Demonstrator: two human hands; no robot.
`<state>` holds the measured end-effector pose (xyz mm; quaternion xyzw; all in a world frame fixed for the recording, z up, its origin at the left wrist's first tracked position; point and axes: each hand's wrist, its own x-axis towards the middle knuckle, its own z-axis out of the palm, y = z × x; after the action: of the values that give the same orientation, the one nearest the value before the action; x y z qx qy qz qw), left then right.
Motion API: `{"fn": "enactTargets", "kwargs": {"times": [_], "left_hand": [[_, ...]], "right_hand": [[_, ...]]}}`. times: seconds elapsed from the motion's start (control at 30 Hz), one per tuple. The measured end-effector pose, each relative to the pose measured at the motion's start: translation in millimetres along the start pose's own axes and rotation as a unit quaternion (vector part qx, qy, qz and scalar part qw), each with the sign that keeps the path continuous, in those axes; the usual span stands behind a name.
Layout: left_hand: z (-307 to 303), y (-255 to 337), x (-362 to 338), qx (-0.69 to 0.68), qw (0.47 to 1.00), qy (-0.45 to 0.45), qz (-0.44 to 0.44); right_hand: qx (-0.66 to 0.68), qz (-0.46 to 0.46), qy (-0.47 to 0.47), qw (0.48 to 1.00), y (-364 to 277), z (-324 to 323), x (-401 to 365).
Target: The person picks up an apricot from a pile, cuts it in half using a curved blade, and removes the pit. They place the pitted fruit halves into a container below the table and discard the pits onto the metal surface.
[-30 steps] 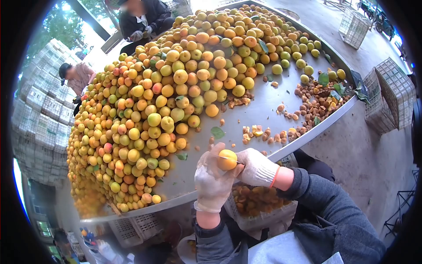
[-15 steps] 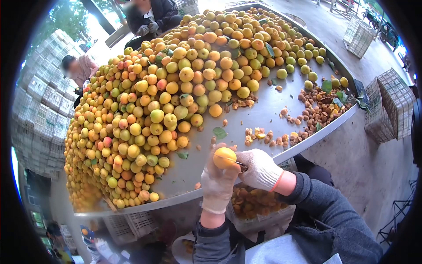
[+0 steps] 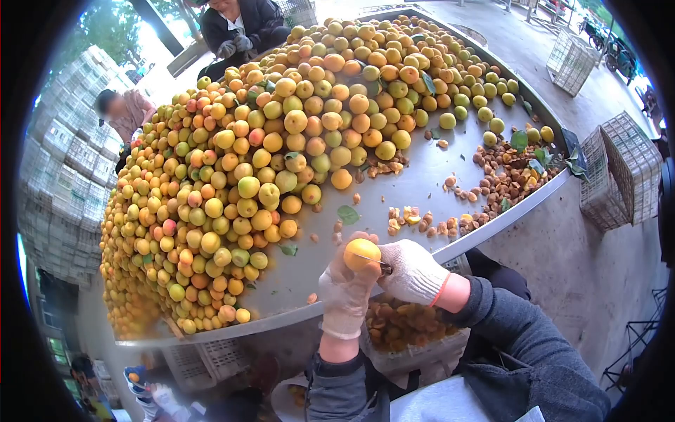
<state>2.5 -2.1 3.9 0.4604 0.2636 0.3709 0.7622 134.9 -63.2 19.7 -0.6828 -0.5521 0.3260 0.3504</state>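
An orange-yellow apricot is held up in my left hand, fingers wrapped round it, in a white glove. My gloved right hand grips a small knife by its handle, mostly hidden in the fist. The blade lies against the apricot's right side. Both hands are over the near edge of a metal table. Below them is a crate of cut apricot pieces. A large heap of whole apricots covers the table's left and far side.
Apricot pits lie piled at the table's right corner, with scattered pits and scraps nearer me. Plastic crates stand on the floor to the right, and more are stacked at left. Other people sit around the table.
The apricot and both hands have shifted only slightly, with the knife still against the fruit. The whole view has moved a little.
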Motion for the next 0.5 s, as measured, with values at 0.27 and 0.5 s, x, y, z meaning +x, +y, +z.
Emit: {"fn": "enactTargets", "kwargs": {"times": [0.27, 0.5], "left_hand": [[2, 12, 1, 0.370, 0.908, 0.004, 0.197], [2, 5, -3, -0.052, 0.998, 0.037, 0.012]], "right_hand": [[0.083, -0.011, -0.022, 0.996, 7, 6, 0], [0.017, -0.036, 0.036, 0.999, -2, 8, -3]]}}
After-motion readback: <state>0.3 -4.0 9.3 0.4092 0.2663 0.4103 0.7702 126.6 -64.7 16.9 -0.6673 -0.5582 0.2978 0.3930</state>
